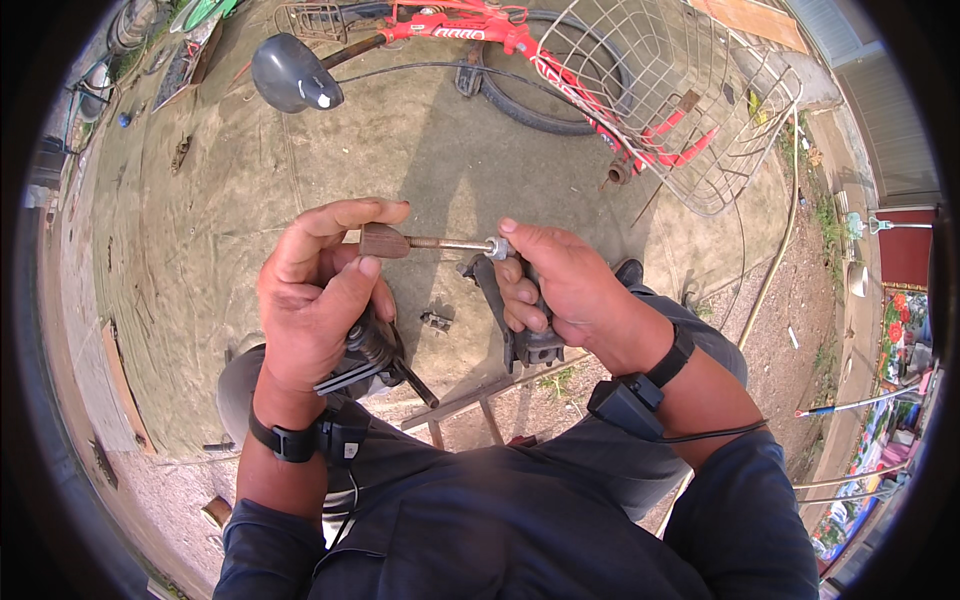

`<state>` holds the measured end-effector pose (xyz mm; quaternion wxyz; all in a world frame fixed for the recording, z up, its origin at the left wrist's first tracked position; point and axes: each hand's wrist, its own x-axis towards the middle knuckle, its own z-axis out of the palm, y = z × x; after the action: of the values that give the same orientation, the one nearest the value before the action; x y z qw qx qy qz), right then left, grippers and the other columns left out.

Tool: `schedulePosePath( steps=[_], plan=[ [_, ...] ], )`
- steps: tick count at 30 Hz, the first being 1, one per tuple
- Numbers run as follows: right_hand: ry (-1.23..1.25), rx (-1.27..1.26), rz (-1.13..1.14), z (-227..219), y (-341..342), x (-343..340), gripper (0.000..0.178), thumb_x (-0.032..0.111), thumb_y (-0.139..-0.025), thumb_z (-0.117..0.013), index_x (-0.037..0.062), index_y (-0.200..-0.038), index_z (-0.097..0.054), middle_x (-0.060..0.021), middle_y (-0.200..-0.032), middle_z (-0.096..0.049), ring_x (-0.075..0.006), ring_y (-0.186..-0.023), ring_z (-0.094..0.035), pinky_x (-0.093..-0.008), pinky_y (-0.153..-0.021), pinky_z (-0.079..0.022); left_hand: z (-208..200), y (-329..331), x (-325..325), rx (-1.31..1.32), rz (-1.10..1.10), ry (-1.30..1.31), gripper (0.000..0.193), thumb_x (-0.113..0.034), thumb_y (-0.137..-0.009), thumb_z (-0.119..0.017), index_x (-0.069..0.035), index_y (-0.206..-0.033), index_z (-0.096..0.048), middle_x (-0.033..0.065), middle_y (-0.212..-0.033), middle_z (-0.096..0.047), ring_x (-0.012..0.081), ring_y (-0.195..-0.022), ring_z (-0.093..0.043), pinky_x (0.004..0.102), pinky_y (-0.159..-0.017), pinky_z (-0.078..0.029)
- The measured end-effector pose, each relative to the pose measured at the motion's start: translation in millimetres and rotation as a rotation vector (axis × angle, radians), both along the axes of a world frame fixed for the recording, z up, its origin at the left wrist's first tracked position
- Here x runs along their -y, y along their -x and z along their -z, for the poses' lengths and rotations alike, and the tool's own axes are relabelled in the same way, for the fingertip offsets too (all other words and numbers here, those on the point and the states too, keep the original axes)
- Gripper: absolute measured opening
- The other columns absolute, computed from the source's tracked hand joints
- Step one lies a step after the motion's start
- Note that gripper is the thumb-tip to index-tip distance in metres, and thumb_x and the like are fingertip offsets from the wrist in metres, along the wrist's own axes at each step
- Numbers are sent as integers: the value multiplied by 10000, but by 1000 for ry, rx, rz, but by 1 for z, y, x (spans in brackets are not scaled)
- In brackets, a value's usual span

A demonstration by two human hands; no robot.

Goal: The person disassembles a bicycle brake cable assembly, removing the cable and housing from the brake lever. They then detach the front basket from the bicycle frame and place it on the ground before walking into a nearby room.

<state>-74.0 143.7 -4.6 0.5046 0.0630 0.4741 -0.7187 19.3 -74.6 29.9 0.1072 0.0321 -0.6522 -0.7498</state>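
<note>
Before me my left hand (315,270) pinches a rusty brown wedge nut (384,241) between thumb and fingers. A long bolt (445,244), threaded near the wedge, runs from it to the right. My right hand (560,280) grips the bolt's silvery hex end (497,248) between thumb and curled fingers. Beneath my right fingers is a dark part with a blocky end (540,348); I cannot tell whether that hand touches it. Below my left palm sits another dark part with a coil spring (370,345), partly hidden by the hand and wrist.
A red bicycle frame (520,40) lies ahead with a wire basket (690,100), a black saddle (290,75) and a tyre (540,125). One small metal part (436,320) rests on the ground mat (330,160) between my knees. A hose (775,270) runs along the right.
</note>
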Motion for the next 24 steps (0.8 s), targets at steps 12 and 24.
schedulePosePath(
  steps=[12,24],
  plan=[
    [64,-53,7,-4,-2,-2,415,415,-997,-557,35,-829,-561,-20,-604,-499,-105,-396,-421,-309,-509,-447,10,7,-2,42,-57,-157,262,-111,-971,-617,24,-1195,-592,187,-1048,-650,131,-644,-604,235,-523,-509],
    [-32,-230,-47,-4,-1,2,413,391,-1014,-519,-8,-942,-601,-34,-637,-534,-82,-429,-434,-242,-486,-414,7,4,-3,85,-79,6,199,-83,-973,-613,-3,-1153,-584,96,-953,-647,95,-639,-592,223,-535,-500]
  ],
)
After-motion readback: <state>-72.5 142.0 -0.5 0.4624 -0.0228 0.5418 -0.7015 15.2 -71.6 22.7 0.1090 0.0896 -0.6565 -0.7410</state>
